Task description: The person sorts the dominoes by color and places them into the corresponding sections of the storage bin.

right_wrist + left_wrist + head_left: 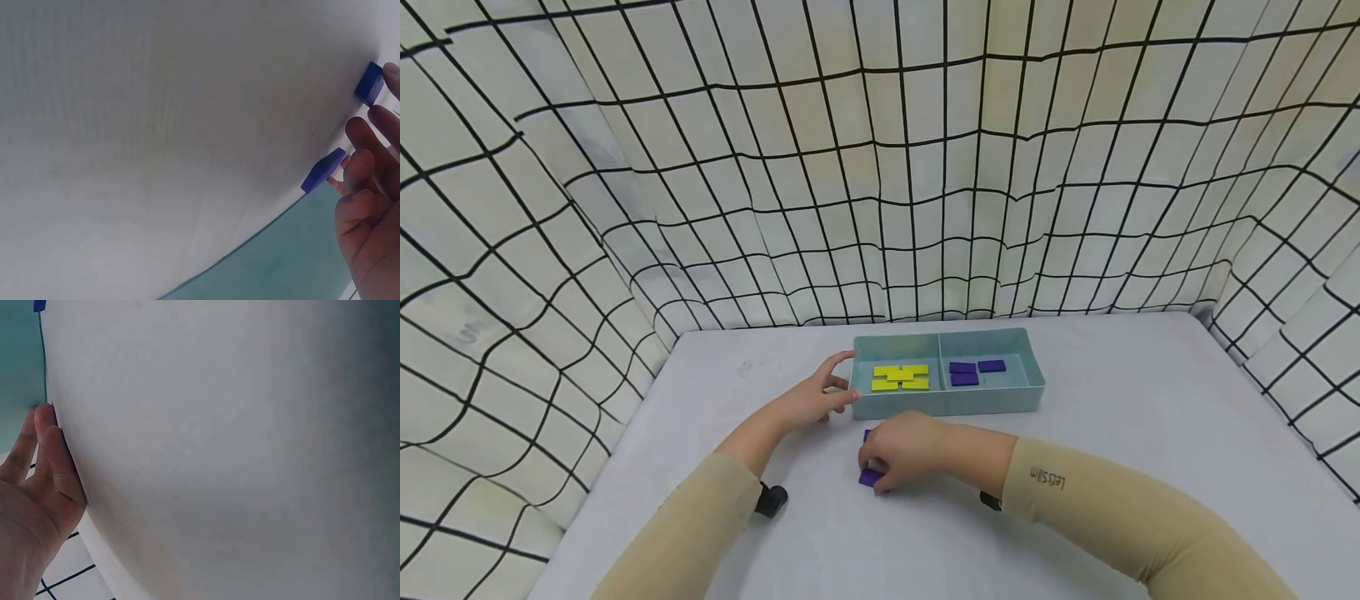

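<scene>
A light teal two-compartment box (955, 403) sits near the back of the white table. Yellow tiles (900, 377) lie in its left compartment, three purple tiles (964, 379) in its right one. My left hand (812, 402) touches the box's left end, thumb by the front corner and index finger by the back one. In front of the box, my right hand (910, 450) pinches a purple tile (370, 84) between thumb and index finger at the table surface. Another purple tile (323, 170) lies by that hand, nearer the box, mostly hidden in the head view.
The white tabletop (1075, 367) stretches around the box. Behind and on both sides rise pale walls with a black grid net (925, 175). Dark wrist devices (771, 500) show under both forearms.
</scene>
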Demonstrator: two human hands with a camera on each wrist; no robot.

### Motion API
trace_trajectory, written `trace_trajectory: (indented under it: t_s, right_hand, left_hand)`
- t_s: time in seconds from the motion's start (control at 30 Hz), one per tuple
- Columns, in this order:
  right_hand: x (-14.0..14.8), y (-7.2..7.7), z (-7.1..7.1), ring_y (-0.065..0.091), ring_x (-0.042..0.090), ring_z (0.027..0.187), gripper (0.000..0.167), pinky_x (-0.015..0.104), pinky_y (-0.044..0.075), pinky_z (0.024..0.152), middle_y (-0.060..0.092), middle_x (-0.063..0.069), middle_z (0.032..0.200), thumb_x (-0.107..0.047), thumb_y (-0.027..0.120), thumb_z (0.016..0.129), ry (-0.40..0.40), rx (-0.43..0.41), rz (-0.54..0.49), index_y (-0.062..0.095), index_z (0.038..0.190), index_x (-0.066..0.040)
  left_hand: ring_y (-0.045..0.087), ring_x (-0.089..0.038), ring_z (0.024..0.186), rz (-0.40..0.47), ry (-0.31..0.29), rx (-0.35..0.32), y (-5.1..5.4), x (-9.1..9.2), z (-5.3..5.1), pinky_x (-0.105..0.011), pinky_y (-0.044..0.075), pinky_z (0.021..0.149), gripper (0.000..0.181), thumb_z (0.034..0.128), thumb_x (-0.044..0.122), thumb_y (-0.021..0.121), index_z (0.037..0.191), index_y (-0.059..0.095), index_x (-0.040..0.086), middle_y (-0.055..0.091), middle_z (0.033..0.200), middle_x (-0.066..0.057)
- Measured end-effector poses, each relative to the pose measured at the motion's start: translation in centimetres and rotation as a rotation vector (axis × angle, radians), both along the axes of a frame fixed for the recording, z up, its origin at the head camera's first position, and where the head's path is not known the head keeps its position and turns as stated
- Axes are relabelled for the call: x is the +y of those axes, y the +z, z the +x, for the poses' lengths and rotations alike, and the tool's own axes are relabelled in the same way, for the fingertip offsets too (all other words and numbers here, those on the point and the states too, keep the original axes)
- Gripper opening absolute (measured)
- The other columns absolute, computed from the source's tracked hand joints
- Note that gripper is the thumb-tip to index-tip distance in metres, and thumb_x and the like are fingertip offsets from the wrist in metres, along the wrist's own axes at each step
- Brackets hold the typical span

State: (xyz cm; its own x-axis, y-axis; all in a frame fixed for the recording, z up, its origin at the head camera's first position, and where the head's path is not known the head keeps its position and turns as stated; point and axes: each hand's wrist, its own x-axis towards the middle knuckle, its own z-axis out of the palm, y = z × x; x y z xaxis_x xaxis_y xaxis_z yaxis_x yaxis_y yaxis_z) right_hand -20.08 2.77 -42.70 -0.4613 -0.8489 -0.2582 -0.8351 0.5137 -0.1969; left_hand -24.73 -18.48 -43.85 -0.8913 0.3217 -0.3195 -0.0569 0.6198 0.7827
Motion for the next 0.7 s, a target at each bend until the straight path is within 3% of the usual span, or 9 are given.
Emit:
trace_trajectory:
  t_s: [0.33, 0.7]
  right_hand:
    - [0.14, 0.06, 0.41, 0.053, 0.003, 0.076, 0.028, 0.019, 0.043, 0.063, 0.058, -0.018, 0.081, -0.041, 0.078, 0.085, 0.022, 0.031, 0.001, 0.072, 0.112, -0.033]
    - [0.57, 0.34, 0.66, 0.057, 0.002, 0.086, 0.029, 0.018, 0.047, 0.074, 0.069, -0.019, 0.103, -0.030, 0.076, 0.089, 0.049, 0.032, -0.017, 0.073, 0.117, -0.032]
  left_hand:
    - [0.062, -0.025, 0.105, -0.001, 0.011, 0.001, 0.10, 0.01, 0.02, -0.044, 0.052, 0.085, 0.076, 0.0967, 0.041, 0.063, 0.155, 0.014, 0.042, 0.049, 0.141, -0.016]
    - [0.061, -0.025, 0.106, -0.008, 0.016, 0.006, 0.05, 0.12, 0.07, -0.041, 0.052, 0.084, 0.077, 0.0963, 0.042, 0.063, 0.154, 0.014, 0.044, 0.049, 0.141, -0.015]
